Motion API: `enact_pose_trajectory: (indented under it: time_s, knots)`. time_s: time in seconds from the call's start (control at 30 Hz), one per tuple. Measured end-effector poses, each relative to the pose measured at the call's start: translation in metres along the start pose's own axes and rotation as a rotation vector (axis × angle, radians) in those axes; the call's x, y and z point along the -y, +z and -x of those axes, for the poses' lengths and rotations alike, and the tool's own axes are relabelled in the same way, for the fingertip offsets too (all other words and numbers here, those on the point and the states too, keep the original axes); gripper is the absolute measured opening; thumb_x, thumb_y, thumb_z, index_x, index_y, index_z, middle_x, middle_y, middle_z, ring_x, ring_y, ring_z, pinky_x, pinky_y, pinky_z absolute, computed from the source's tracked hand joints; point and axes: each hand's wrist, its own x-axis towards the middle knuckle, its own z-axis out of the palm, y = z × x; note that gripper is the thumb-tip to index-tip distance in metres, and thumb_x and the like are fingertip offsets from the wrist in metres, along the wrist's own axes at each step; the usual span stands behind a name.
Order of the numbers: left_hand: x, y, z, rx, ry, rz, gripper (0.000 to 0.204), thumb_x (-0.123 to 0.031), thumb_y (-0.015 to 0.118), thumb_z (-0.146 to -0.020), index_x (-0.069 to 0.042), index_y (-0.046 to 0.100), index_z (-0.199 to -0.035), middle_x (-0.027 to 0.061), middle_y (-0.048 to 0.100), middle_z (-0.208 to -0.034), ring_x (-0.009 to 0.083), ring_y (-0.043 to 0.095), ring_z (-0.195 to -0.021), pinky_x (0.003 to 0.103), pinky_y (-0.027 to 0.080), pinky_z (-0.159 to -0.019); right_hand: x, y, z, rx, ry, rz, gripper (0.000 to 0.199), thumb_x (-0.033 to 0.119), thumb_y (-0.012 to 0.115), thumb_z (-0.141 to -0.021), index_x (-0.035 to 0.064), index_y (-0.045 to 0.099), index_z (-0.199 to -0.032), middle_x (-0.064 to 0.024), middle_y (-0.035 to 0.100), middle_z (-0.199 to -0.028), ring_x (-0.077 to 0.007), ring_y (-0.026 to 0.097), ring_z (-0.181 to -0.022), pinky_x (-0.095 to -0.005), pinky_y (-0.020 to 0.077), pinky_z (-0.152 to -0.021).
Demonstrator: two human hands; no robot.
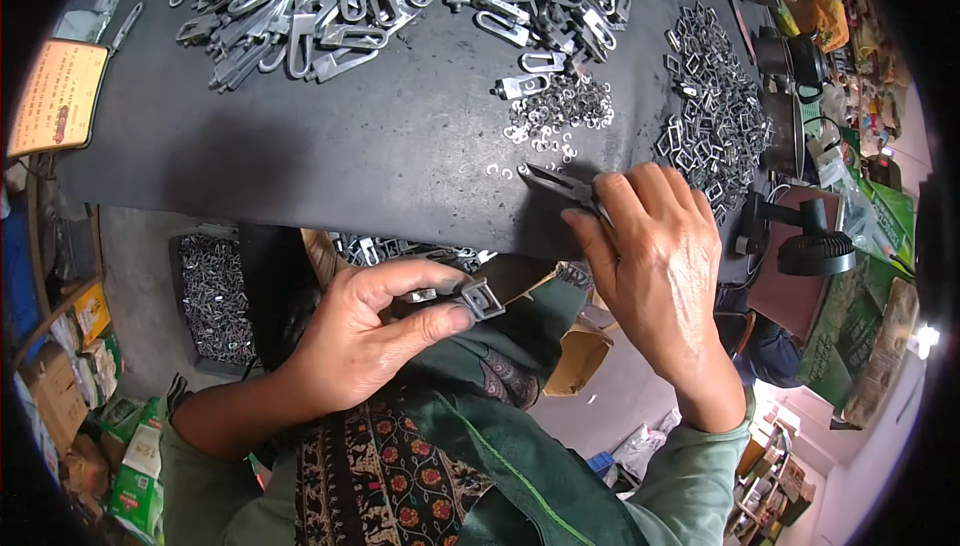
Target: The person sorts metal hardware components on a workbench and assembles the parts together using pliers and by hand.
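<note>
Fine work at the near edge

My right hand (660, 246) is closed round dark slim-nosed pliers (562, 185), tips low over the black tabletop (300, 151) beside a few stray C-shaped clips (507, 173). Whether the jaws have one: cannot tell at this size. My left hand (365, 336) pinches a grey metal fitting (482, 299) between thumb and fingers, just off the tabletop's near edge, above my lap.

On handling, my judgement: work the strays rather than the heaped clips (575, 104); lone ones should tangle less. Come in low and take a clip by its curve, gap left free. Light squeeze; too hard and it would likely spring away. Keep the left wrist quiet, the fitting's square end in plain sight.

The fitting: square end pointing right, a raised rim round a recessed middle, dull grey with paler edges. A bright sliver of metal shows left of it, between my fingers; cannot tell if it is the same piece. Long looped metal pieces (350, 6) lie heaped at the far side.
</note>
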Motion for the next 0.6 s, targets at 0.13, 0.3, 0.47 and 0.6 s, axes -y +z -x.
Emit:
enact_pose_trajectory:
  time_s: [0.13,0.3,0.47,0.6]
  knots:
    - [-0.003,0.003,-0.001,-0.050,0.080,-0.036,0.020,-0.010,0.068,-0.091,0.002,0.066,-0.106,0.0014,0.066,-0.089,0.0051,0.057,-0.082,0.022,0.046,-0.074,0.001,-0.001,0.000,0.010,-0.004,0.007,0.024,0.025,0.073,-0.078,0.0076,0.057,-0.081,-0.0071,0.049,-0.077,-0.0256,0.054,-0.074,-0.0380,0.0407,-0.065]
    - [-0.014,-0.005,-0.002,-0.009,-0.104,0.113,0.021,-0.010,0.069,-0.089,0.001,0.068,-0.106,0.0000,0.064,-0.079,0.0034,0.051,-0.066,0.019,0.041,-0.059,-0.011,-0.012,-0.005,0.002,-0.202,-0.069,0.026,0.026,0.074,-0.075,0.0075,0.056,-0.081,-0.0063,0.050,-0.076,-0.0242,0.054,-0.072,-0.0374,0.0427,-0.064]
    - [-0.015,-0.010,-0.007,0.117,-0.253,0.277,0.024,-0.009,0.069,-0.089,0.001,0.066,-0.110,-0.0016,0.060,-0.076,0.0029,0.044,-0.060,0.019,0.033,-0.052,-0.029,-0.023,-0.006,0.004,-0.563,-0.169,0.046,0.046,0.067,-0.072,0.0036,0.059,-0.089,-0.0089,0.054,-0.080,-0.0290,0.059,-0.073,-0.0392,0.0470,-0.064]
    - [-0.017,-0.007,-0.009,0.111,-0.277,0.335,0.023,-0.009,0.068,-0.089,0.001,0.066,-0.110,-0.0013,0.060,-0.078,0.0027,0.045,-0.061,0.019,0.033,-0.052,-0.027,-0.020,-0.006,0.003,-0.582,-0.231,0.045,0.044,0.068,-0.070,0.0037,0.060,-0.088,-0.0086,0.055,-0.080,-0.0286,0.059,-0.073,-0.0394,0.0470,-0.064]
